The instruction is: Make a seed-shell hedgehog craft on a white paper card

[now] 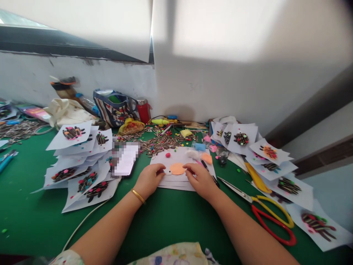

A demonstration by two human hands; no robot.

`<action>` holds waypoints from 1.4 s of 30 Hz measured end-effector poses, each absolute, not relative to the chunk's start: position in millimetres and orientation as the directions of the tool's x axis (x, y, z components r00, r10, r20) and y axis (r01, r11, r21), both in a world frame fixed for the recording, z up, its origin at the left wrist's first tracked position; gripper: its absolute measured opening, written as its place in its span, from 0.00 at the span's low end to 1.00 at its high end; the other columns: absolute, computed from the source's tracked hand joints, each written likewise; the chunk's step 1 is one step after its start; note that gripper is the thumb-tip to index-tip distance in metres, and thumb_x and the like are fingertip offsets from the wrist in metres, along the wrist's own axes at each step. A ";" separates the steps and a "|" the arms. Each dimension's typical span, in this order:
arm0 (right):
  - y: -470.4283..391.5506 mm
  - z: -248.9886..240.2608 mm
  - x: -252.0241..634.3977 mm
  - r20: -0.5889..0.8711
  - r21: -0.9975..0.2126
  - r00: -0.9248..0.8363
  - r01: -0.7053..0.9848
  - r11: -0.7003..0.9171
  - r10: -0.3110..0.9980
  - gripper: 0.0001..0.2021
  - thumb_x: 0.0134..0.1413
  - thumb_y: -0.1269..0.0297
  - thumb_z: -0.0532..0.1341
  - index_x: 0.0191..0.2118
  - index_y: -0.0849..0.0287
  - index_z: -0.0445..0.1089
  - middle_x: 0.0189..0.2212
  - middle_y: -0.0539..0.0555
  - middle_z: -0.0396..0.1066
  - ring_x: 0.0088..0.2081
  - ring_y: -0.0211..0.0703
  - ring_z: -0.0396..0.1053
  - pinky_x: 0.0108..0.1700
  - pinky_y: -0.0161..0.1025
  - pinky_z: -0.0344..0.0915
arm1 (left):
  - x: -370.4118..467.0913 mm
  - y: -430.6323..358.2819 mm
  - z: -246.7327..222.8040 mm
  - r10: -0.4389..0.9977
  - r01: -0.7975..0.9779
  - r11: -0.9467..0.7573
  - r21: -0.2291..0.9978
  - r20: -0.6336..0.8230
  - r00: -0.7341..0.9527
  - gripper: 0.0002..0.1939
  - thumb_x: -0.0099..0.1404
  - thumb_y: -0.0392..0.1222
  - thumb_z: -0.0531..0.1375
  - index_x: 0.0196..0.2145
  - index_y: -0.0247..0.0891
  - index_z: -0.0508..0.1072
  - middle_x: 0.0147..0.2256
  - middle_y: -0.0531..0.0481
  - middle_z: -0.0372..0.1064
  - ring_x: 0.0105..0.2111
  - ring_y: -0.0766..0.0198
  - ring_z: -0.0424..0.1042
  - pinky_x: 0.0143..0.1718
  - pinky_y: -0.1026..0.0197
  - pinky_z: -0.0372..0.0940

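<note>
The orange clay oval (177, 169) lies on the white paper sheets (182, 154) at the middle of the green table (162, 221). The left hand (150, 178) is beside its left end, fingers curled toward the thumb; the right hand (199, 178) is at its right end, fingers bent inward. A red clay ball (168, 155) sits farther up the paper, and a black pen (205, 165) lies along its right edge, partly behind the right hand. Large scissors (255, 200) with red and yellow handles lie open-handled right of that hand. Stacks of seed-decorated cards flank the paper: the left stack (103, 156) and the right stack (256, 154). Loose sunflower seeds (160, 143) spread behind it, before a red flask (143, 110) and a striped bag (113, 108). The phone (128, 160) is partly pixelated. Whether either hand pinches anything is unclear, as the fingertips are hard to make out.
</note>
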State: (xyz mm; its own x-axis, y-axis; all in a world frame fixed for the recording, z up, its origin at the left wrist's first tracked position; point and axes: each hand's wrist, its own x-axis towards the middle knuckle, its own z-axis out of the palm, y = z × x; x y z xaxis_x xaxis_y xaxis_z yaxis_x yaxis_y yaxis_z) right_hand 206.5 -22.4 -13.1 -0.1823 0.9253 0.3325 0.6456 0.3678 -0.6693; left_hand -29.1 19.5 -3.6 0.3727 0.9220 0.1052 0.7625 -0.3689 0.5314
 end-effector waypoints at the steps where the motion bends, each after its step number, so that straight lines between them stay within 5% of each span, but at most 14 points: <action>1: -22.4 -13.4 206.5 0.333 -0.668 -0.184 0.646 0.369 0.925 0.13 0.61 0.66 0.54 0.48 0.57 0.70 0.42 0.57 0.75 0.44 0.47 0.71 0.47 0.45 0.68 | -28.8 19.1 -3.5 0.922 0.769 -0.367 0.523 0.099 0.373 0.09 0.61 0.38 0.59 0.40 0.39 0.76 0.35 0.50 0.76 0.36 0.60 0.72 0.39 0.60 0.64; 9: -23.5 -12.8 204.9 0.328 -0.677 -0.185 0.638 0.367 0.926 0.13 0.61 0.67 0.54 0.48 0.57 0.70 0.42 0.57 0.75 0.44 0.47 0.71 0.47 0.46 0.68 | -23.7 17.2 -1.1 0.900 0.832 -0.435 0.345 0.129 0.417 0.04 0.62 0.40 0.61 0.33 0.39 0.75 0.34 0.50 0.74 0.36 0.60 0.71 0.39 0.59 0.59; 35: -23.7 -14.5 203.0 0.333 -0.670 -0.195 0.639 0.377 0.922 0.12 0.60 0.68 0.55 0.47 0.56 0.71 0.41 0.56 0.75 0.44 0.47 0.72 0.47 0.45 0.68 | -28.9 13.2 -3.6 0.891 0.794 -0.452 0.408 0.152 0.429 0.10 0.63 0.35 0.58 0.41 0.39 0.76 0.37 0.48 0.76 0.39 0.59 0.72 0.43 0.58 0.63; 42: -24.3 -12.7 202.8 0.326 -0.676 -0.203 0.633 0.377 0.923 0.12 0.60 0.68 0.55 0.46 0.57 0.71 0.42 0.57 0.75 0.44 0.47 0.72 0.47 0.45 0.68 | -32.0 0.9 -9.5 0.854 0.804 -0.518 0.292 0.223 0.469 0.11 0.67 0.37 0.55 0.39 0.37 0.78 0.43 0.44 0.75 0.43 0.56 0.71 0.49 0.54 0.63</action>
